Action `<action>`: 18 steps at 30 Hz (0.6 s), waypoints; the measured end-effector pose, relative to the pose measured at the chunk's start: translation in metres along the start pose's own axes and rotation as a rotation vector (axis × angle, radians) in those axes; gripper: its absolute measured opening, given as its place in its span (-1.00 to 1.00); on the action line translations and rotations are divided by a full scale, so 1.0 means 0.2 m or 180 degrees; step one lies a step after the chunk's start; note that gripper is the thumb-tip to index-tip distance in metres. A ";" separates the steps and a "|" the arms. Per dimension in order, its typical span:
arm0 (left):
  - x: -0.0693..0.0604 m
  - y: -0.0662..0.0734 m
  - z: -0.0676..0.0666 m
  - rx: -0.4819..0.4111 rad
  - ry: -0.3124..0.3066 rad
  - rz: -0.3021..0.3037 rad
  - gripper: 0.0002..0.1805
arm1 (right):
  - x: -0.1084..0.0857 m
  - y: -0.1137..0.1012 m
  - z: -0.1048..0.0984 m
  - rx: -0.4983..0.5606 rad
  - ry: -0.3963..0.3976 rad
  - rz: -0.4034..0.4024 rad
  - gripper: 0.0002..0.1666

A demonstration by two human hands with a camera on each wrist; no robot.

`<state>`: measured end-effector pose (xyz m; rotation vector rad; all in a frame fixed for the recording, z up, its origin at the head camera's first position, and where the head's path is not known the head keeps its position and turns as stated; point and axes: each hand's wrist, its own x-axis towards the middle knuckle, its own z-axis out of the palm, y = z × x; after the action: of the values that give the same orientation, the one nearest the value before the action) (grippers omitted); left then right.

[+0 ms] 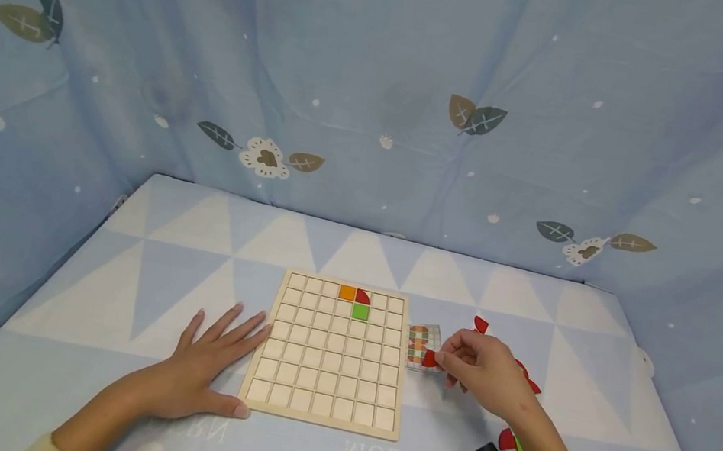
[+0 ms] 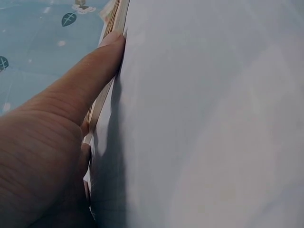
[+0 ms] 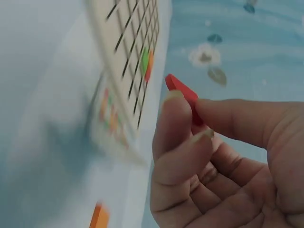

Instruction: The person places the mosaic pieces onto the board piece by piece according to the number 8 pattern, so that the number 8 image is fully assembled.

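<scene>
From my head view, the right hand [image 1: 476, 369], right of centre, pinches a red piece [image 1: 429, 358] in front of the card [image 1: 423, 342], partly hiding it. The left hand [image 1: 198, 372], fingers spread, touches the board [image 1: 330, 361], lower centre. Three tiles [image 1: 360, 312] fill upper cells; the right forearm [image 1: 542, 440] partly blocks loose pieces [image 1: 507, 440], lower right.

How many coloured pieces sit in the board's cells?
3: orange square, then red quarter-circle to its right, in the far row; green square just below the red.
</scene>
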<state>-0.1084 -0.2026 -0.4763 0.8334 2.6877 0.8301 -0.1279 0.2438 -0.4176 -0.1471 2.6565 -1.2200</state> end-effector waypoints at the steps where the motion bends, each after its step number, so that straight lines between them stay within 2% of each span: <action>1: 0.00 0.00 0.00 -0.0002 0.0004 -0.0004 0.19 | 0.03 -0.02 0.02 -0.0030 -0.0013 -0.0069 -0.89; 7: -0.01 0.00 0.00 0.0019 0.0053 0.0018 0.17 | 0.22 -0.14 0.14 -0.0132 -0.0184 -0.0300 -0.89; 12: -0.01 0.00 0.00 0.0023 0.0062 0.0000 0.18 | 0.34 -0.18 0.24 -0.0210 -0.0360 -0.0463 -0.81; 18: 0.00 0.01 0.00 -0.0017 0.0013 -0.0007 0.19 | 0.41 -0.19 0.31 -0.0174 -0.0432 -0.0395 -0.77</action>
<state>-0.1070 -0.2022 -0.4754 0.8283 2.6880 0.8391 -0.1930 0.1586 -0.4413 -0.3948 2.5968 -1.1294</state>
